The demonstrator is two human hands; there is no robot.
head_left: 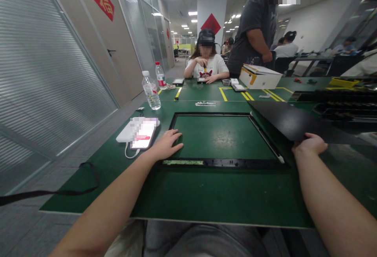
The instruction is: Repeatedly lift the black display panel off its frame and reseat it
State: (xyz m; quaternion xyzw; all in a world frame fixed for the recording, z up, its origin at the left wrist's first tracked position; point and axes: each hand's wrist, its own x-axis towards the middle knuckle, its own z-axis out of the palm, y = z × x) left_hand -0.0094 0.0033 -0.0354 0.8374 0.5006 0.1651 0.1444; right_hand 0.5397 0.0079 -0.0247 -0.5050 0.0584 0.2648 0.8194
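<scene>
A thin black rectangular frame lies flat on the green table in front of me. My left hand rests on the frame's near left corner, fingers stretched flat. My right hand grips the near edge of a flat black panel, which lies tilted to the right of the frame. The fingers of that hand curl under the panel and are partly hidden.
A phone lies on a white power bank by my left hand. Two water bottles stand at the left. Black trays fill the right side. Across the table a seated person and a standing person are beside a white box.
</scene>
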